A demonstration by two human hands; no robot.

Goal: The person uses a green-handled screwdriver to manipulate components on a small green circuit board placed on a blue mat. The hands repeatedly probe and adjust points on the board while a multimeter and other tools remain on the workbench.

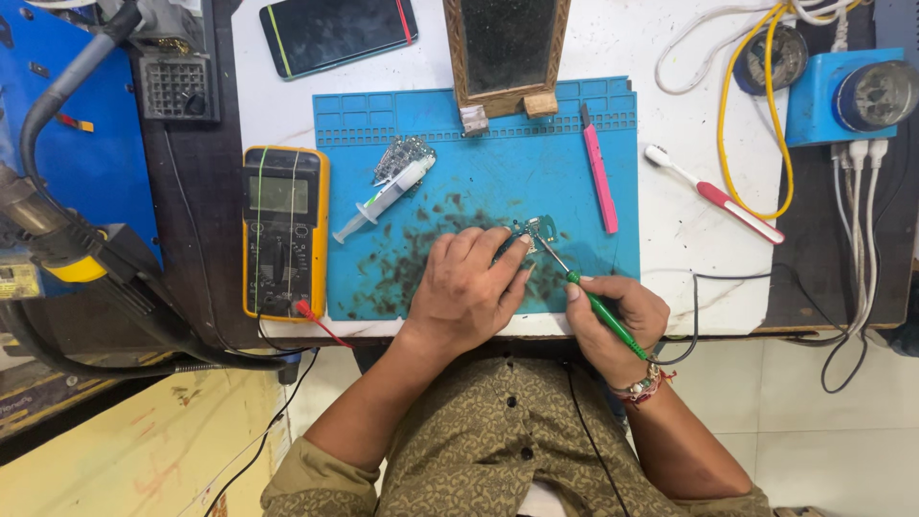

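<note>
My left hand rests on the blue work mat, fingers pinching a small green circuit board and steadying it. My right hand grips a green-handled soldering iron, its metal tip reaching up-left onto the board. A black cord runs from the iron past my wrist, which wears beaded bracelets. Dark smudges cover the mat around my left hand.
A syringe and another small board lie upper left on the mat, a pink tool at right. A yellow multimeter sits left, a phone and wooden-framed stand behind, a toothbrush and cables right.
</note>
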